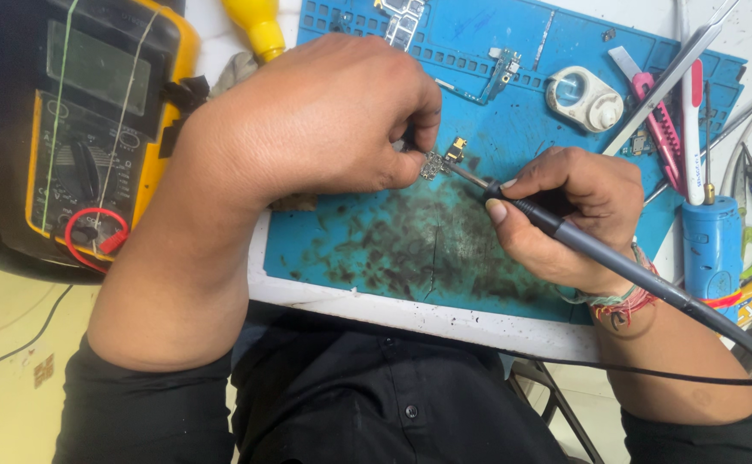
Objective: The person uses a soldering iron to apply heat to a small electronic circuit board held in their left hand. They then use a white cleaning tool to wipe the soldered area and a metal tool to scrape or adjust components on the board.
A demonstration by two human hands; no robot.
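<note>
Left hand [324,120] fingers pinch small circuit part [432,163]; right hand [565,215] fingers grip soldering iron [548,219].

— What colour is the mat [513,137] you work on?
— It is blue, and your end of it is smudged with black stains. Its border is white.
— And the meter [92,129] by your left arm?
— You have a yellow case there with a dark grey face, a pale grey-green screen and a red wire looped at the bottom.
— The iron [565,232] you hold?
— Your iron has a black handle and a black cord.
— Your sleeves?
— You wear black, with a wristband [621,302] of red, green and white threads. The knife [660,120] is pink.
</note>
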